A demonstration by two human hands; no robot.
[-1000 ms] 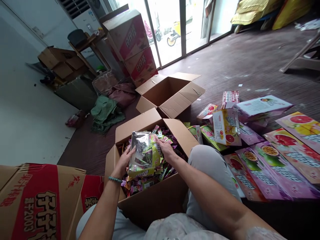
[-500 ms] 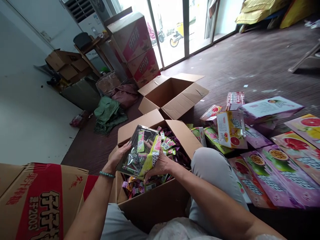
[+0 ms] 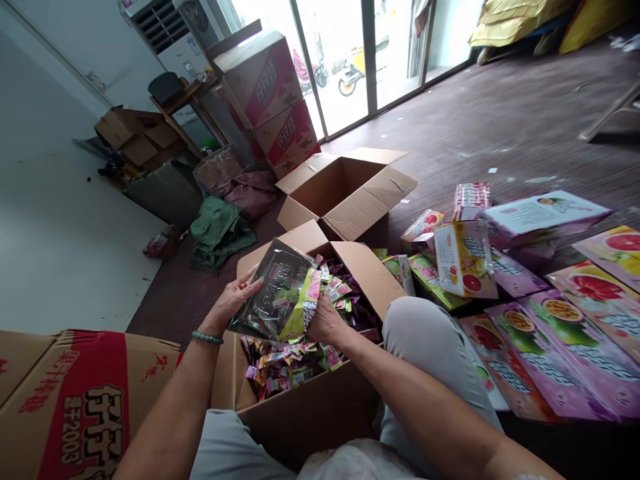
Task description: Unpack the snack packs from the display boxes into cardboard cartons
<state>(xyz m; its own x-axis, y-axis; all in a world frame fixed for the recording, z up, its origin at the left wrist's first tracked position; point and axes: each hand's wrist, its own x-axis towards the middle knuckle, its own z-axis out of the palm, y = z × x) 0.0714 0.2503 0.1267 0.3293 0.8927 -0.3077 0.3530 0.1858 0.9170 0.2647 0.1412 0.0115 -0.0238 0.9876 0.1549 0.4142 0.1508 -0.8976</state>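
Note:
Tilted over the open carton [image 3: 367, 273], a clear plastic-faced box [image 3: 275, 287] with a yellow-green and pink printed side is held between my hands. My left hand [image 3: 239, 300], with a beaded bracelet at the wrist, grips its left edge, thumb on top. At the printed right side, my right hand [image 3: 327, 321] holds the box, its fingers partly hidden. Small wrapped sachets [image 3: 285, 367] in purple, green, pink and orange fill the carton below. Some green packets show in or through the lower part of the plastic box.
A second open carton [image 3: 345, 183] stands just beyond. Several printed fruit boxes [image 3: 565, 327] lie on the floor to the right, with more piled behind. A red-and-brown carton [image 3: 100, 400] is close on my left; stacked cartons [image 3: 267, 87] stand by the glass doors.
Packets on the face of the plastic box are gone from its upper part. My right hand has drawn back from over the box to its printed side. The left hand has shifted slightly upward.

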